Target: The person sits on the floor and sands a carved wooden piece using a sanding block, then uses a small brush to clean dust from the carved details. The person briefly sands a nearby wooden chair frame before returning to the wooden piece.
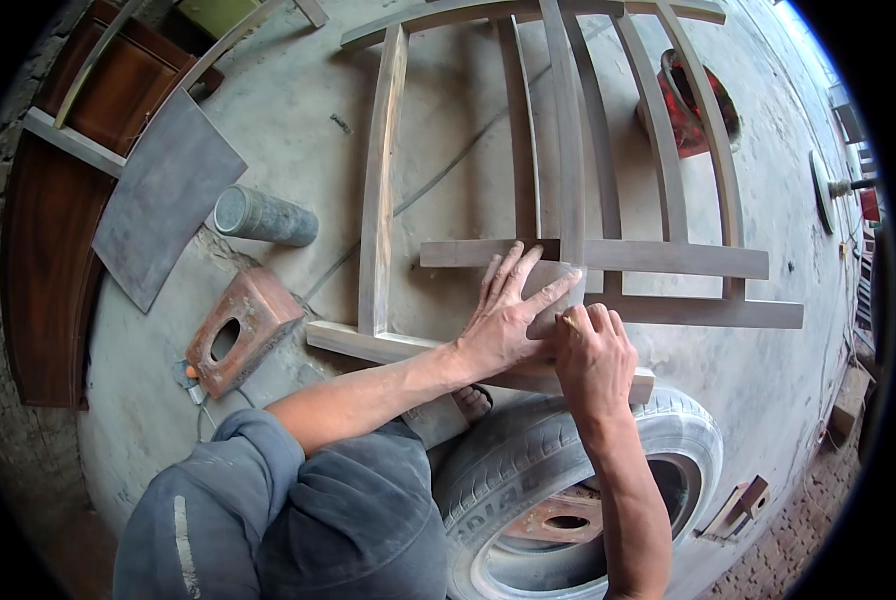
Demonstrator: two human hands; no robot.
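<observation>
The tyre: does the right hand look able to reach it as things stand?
Probably yes: the right hand is close by, and the tyre has uncovered tread, though a wooden rail overlaps its far edge.

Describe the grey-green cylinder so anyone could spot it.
Start at the big slatted wooden frame. To its left, between it and the flat grey sheet, just beyond the reddish hollow brick, is the grey-green cylinder. Its round body sets it apart from the flat sheet and boxy brick.

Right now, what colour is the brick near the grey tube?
The brick is dusty reddish-brown, seen in the head view.
</observation>
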